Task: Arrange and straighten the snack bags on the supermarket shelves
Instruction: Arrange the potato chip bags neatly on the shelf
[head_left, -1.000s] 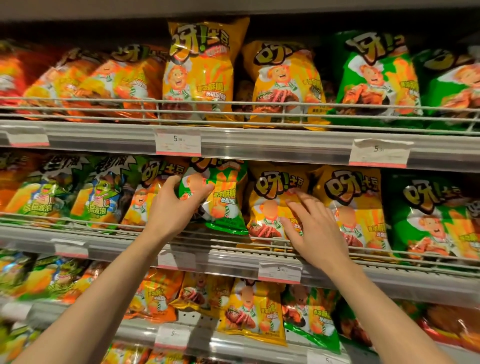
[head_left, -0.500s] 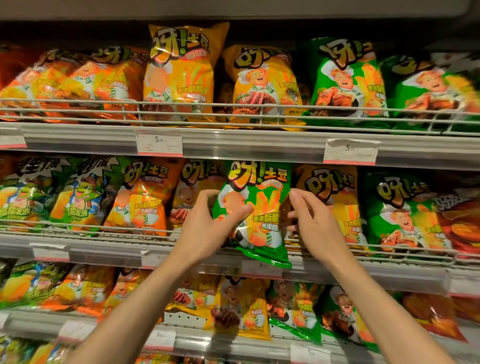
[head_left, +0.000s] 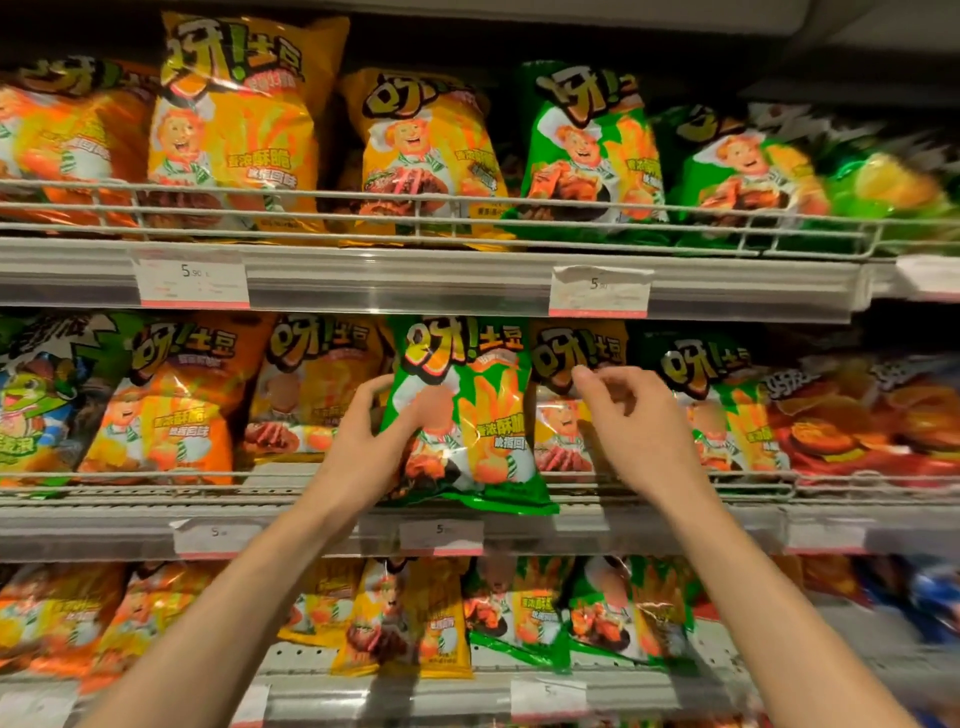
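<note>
Fingers of left hand (head_left: 363, 452) grip green snack bag's (head_left: 467, 415) left edge.

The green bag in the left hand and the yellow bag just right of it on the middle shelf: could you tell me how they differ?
The green bag is held by the left hand; the yellow bag sits behind the rail. The green bag's bottom hangs over the rail in front; the yellow bag is partly hidden by it and the right hand. Both carry the same logo.

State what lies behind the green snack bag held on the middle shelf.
Behind the green snack bag, yellow snack bags show on either side. Whatever sits directly behind it is covered.
</note>
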